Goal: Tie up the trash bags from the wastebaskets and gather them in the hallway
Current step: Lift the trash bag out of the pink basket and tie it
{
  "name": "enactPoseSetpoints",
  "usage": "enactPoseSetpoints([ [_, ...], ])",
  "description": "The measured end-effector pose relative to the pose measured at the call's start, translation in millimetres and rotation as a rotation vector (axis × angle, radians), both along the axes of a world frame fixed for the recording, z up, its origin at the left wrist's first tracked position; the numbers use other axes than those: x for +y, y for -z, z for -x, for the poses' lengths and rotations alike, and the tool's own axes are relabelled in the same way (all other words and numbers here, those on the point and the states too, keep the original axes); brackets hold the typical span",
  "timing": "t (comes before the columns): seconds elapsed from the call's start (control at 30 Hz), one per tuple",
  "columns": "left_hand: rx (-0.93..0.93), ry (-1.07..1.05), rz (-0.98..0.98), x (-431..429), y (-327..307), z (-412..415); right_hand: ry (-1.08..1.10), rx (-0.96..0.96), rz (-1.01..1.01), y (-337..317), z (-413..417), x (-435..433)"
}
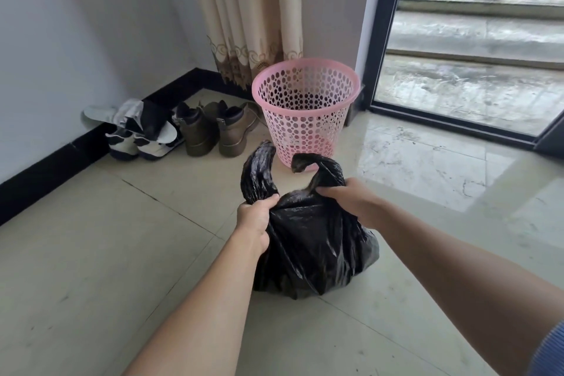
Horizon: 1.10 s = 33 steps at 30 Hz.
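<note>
Black trash bag (311,247): out of the basket, sitting on the tiled floor (122,253) well in from the floor's edges. Bulging at the base, gathered at the top. Mouth not yet knotted; two loose ends stand up apart from each other.

Left hand (254,220): fingers curled round the base of the left bag end (259,168), which rises upright and curves slightly inward.

Right hand (348,197): fingers pinched on the base of the right bag end (317,166), whose tip droops over to the left. A blue sleeve (549,348) shows at the lower right.

Pink wastebasket (305,107): upright just beyond the bag, near the far corner of the floor. Perforated wall, no liner inside. Bag and basket look close; contact cannot be told.

A pair of brown boots (213,131) stands left of the basket. White and dark sneakers (137,143) lie further left along the black baseboard (45,168) at the floor's left edge, with grey slippers (100,116) propped over them.

A beige curtain (244,9) hangs over the far corner. A dark-framed glass door (473,85) lines the floor's far right edge.
</note>
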State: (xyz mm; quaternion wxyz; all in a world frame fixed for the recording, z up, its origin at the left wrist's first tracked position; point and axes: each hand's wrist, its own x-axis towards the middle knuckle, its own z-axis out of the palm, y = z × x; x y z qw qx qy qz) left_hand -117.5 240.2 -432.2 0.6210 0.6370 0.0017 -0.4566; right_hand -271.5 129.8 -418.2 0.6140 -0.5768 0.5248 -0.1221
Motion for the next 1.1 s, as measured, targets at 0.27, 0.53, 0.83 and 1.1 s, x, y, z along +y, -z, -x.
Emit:
enactPoseSetpoints([
  [0.27,0.178,0.010,0.215,-6,0,-9,0.051,-0.159,-0.261,-10,-1,9],
  [0.53,0.236,0.206,0.314,-1,-12,-6,0.310,-0.593,-0.481,-28,-16,1],
  [0.83,-0.758,0.826,-0.046,-4,-37,4,-0.276,0.214,0.106,-14,-5,5],
  [1.1,-1.399,1.037,-0.352,-2,-34,10,-0.334,-0.208,-0.216,-27,-3,-8],
])
